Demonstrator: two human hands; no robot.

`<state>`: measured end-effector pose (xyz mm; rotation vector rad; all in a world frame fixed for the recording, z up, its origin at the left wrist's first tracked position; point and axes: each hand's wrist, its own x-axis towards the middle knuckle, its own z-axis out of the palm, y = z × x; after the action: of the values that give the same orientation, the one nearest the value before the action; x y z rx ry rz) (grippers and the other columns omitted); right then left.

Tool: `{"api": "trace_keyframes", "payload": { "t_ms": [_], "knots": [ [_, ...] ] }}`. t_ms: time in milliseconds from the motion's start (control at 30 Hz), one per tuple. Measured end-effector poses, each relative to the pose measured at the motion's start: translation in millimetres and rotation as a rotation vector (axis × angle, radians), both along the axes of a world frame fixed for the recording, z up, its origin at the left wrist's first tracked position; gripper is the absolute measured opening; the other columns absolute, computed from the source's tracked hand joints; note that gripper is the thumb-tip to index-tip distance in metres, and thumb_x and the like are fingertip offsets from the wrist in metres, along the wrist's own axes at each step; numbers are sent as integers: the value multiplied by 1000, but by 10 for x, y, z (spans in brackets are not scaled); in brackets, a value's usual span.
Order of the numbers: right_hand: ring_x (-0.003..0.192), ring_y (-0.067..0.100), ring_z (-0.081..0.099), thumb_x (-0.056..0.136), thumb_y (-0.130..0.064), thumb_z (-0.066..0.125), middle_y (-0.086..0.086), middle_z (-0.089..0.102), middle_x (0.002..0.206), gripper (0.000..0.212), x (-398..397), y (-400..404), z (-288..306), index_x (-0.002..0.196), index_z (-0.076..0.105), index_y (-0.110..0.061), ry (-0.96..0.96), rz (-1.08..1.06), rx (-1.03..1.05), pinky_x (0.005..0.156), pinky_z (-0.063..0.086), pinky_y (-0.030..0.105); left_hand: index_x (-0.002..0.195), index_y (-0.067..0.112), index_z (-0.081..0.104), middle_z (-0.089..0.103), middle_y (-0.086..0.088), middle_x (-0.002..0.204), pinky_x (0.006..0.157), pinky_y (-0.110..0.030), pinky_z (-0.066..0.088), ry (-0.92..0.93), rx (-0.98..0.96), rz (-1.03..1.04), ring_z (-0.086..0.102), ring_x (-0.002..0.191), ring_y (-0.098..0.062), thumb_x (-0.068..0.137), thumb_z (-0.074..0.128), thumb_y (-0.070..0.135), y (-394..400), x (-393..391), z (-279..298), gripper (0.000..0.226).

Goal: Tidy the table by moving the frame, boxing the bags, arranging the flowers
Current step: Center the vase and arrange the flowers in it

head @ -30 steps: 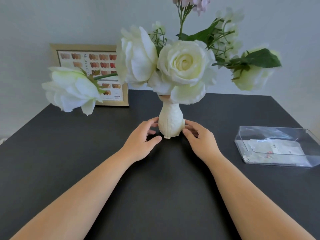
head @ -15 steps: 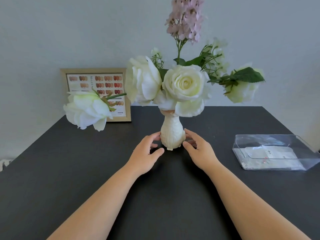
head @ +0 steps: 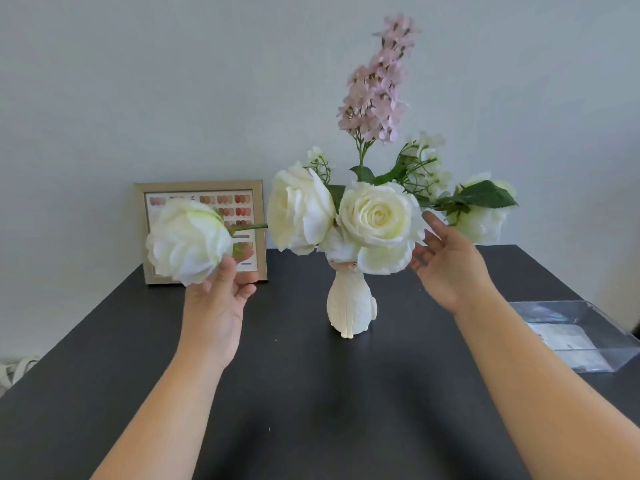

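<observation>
A cream vase [head: 350,306] stands upright mid-table, holding white roses [head: 379,216] and a tall pink flower spike [head: 379,84]. One white rose [head: 187,240] sticks out sideways to the left on a green stem. My left hand [head: 221,299] is raised under that rose, fingertips touching its underside, fingers apart. My right hand [head: 446,261] is lifted palm-in, open, just right of the middle rose and below the right-hand rose [head: 481,220]. A gold picture frame [head: 204,188] leans on the wall at the back left. A clear plastic box [head: 585,337] with white bags inside lies at the right.
The table [head: 311,393] is black, with its left edge running diagonally and a pale wall close behind. A white cable [head: 14,370] shows off the table's left edge.
Both hands have left the vase's base and risen: the left up to the sideways rose, the right up beside the middle and right roses. The view has tilted upward.
</observation>
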<state>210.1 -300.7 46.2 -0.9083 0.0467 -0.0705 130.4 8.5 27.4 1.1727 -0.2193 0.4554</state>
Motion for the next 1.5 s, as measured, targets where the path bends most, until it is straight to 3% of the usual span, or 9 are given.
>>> {"api": "trace_keyframes", "payload": {
  "t_ms": [100, 300, 500, 633, 767, 900, 1100, 1367, 1500],
  "knots": [
    [94, 22, 66, 92, -21, 54, 0, 75, 106, 31, 7, 53, 152, 122, 61, -19, -33, 12, 72, 88, 51, 36, 97, 42, 76, 67, 4, 105, 76, -19, 53, -17, -61, -20, 64, 74, -5, 79, 74, 43, 83, 3, 168, 18],
    [89, 21, 68, 93, -19, 59, 0, 74, 106, 30, -4, 160, 221, 122, 62, -13, 1, 5, 209, 93, 51, 38, 102, 31, 77, 75, 9, 100, 73, -19, 55, 7, -125, -51, 69, 81, -7, 83, 69, 29, 64, 209, 445, 20],
    [95, 22, 65, 92, -23, 63, 3, 68, 109, 35, 46, 213, 222, 124, 61, -11, 16, 13, 137, 99, 48, 40, 121, 16, 64, 74, 1, 100, 69, -21, 56, 44, -189, -46, 72, 82, -11, 83, 70, 34, -8, 459, 664, 43],
    [77, 17, 60, 95, -21, 58, -2, 65, 76, 14, 104, 208, 224, 98, 64, -9, -23, 53, 65, 87, 50, 35, 131, 10, 58, 75, 0, 95, 71, -25, 57, 67, -168, -95, 72, 82, -13, 81, 68, 41, -152, 622, 775, 60],
    [105, 27, 55, 96, -16, 54, 10, 60, 111, 34, 157, 204, 213, 127, 56, -3, -39, 45, -56, 105, 41, 46, 139, 13, 52, 72, -6, 112, 86, -37, 58, 116, -58, -156, 70, 100, -20, 92, 57, 44, -304, 771, 760, 56],
    [82, 20, 57, 93, -15, 57, -1, 66, 80, 10, 131, 194, 166, 98, 65, -11, -46, 33, -145, 81, 48, 35, 143, 18, 50, 67, -8, 130, 89, -36, 56, 119, 28, -197, 65, 117, -22, 101, 48, 43, -331, 805, 620, 49],
    [82, 26, 55, 92, -12, 55, 10, 64, 90, 11, 70, 206, -273, 92, 65, -8, 87, -29, -376, 70, 50, 29, 139, 30, 51, 70, -1, 124, 88, -32, 49, 312, -35, -142, 66, 111, -19, 97, 56, 45, -266, 700, 155, 44],
    [96, 4, 67, 81, -23, 70, -11, 73, 102, 28, -193, 416, -861, 102, 71, -42, -120, 62, -728, 83, 49, 25, 126, 43, 54, 71, 13, 118, 92, -27, 48, 443, 445, -237, 66, 108, -5, 93, 66, 28, -363, 577, -645, 38],
    [93, 4, 69, 77, -33, 77, -18, 71, 101, 37, -210, 466, -948, 108, 65, -49, -148, 26, -821, 78, 55, 25, 128, 54, 50, 60, 30, 126, 92, -25, 47, 389, 629, -308, 66, 106, 2, 79, 75, 42, -557, 529, -812, 56]
  ]
}}
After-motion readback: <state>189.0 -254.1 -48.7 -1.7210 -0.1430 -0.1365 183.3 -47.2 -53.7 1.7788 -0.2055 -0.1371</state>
